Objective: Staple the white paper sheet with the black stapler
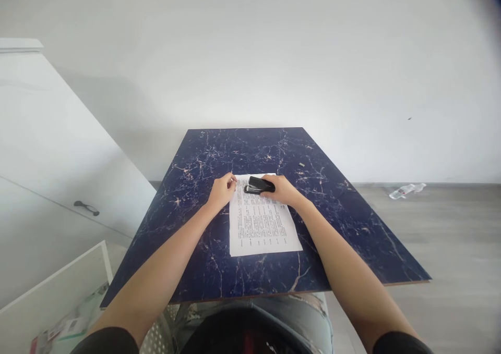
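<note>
Printed white sheets point(260, 229) lie on the blue marbled table in front of me. My right hand point(284, 190) is wrapped round the rear of a black stapler point(260, 184), which is over the upper part of the paper with its front end pointing left. At the paper's top left corner, my left hand point(223, 190) has its thumb and fingers pinched together at the edge. The stapler's jaws look apart, and no paper shows between them.
A small light item point(301, 165) sits on the table point(242, 150) beyond my right hand. White cabinet point(58, 161) stands at the left, with a glass-like panel below it. A clear plastic bottle point(407, 191) lies on the floor at the right.
</note>
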Demonstrator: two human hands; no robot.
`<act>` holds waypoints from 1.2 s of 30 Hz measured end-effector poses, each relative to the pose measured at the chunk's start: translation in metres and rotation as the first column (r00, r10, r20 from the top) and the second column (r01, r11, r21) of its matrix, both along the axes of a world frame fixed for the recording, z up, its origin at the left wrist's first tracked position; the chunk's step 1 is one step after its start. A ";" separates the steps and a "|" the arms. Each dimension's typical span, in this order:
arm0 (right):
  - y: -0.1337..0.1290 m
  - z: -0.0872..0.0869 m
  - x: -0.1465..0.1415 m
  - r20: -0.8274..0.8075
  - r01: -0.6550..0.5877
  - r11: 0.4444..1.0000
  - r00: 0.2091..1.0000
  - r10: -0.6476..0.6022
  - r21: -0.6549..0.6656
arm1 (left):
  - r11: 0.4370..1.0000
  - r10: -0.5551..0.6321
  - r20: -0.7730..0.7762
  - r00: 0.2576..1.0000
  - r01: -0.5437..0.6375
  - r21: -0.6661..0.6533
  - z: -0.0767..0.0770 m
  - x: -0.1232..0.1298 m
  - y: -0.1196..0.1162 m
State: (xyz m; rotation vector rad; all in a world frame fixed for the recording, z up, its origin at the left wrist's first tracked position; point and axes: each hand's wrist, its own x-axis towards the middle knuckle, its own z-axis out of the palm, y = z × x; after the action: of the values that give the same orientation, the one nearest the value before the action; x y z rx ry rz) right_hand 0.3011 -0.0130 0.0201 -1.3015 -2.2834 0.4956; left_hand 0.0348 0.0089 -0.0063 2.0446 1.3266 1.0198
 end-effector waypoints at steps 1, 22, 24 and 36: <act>0.000 0.002 0.005 0.022 0.001 1.000 1.000 -0.001 -0.010 | 1.000 -0.008 0.001 1.000 0.008 -0.010 -0.001 0.000 0.001; -0.062 0.006 0.207 0.196 0.453 0.868 0.887 -0.418 -0.201 | 0.998 -0.029 -0.180 0.983 0.018 -0.061 -0.005 -0.002 0.006; -0.069 0.007 0.212 0.195 0.464 0.865 0.881 -0.430 -0.189 | 0.998 -0.025 -0.191 0.981 0.014 -0.058 -0.004 -0.001 0.006; -0.016 0.065 -0.009 -0.035 0.214 0.969 0.977 -0.211 0.125 | 0.743 -0.370 0.517 0.772 0.580 -0.335 0.008 -0.013 0.006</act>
State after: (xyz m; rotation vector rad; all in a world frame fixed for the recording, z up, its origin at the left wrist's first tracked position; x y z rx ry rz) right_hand 0.2921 -0.0289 0.0856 -1.4473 -2.0890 0.2825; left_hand 0.0214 0.0146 0.0016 1.5418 0.6581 0.7292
